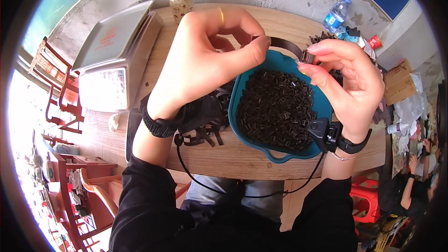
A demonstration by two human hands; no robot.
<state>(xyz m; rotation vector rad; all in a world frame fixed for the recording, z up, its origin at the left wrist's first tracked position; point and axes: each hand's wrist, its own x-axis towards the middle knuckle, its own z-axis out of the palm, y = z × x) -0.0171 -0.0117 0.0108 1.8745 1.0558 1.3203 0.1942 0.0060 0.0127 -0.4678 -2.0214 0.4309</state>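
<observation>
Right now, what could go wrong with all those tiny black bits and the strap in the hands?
1. The small black clip is pinched only by the right hand's fingertips above the teal tray; if it slips, it would likely vanish among the look-alike black pieces.
2. The tray's handle sits at the table edge, so a bump from a wrist might tip pieces off.
3. The black strap held by the left hand could slide out of the clip.

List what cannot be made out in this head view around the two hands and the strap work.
- Black strap: its near end is hidden behind the left hand, so the grip there is unclear.
- Small buckle: pinched by the right hand; too small to tell its shape.
- Teal bowl: its bottom is covered by the black pieces.
- Weighing scale: its display is washed out by glare.
</observation>
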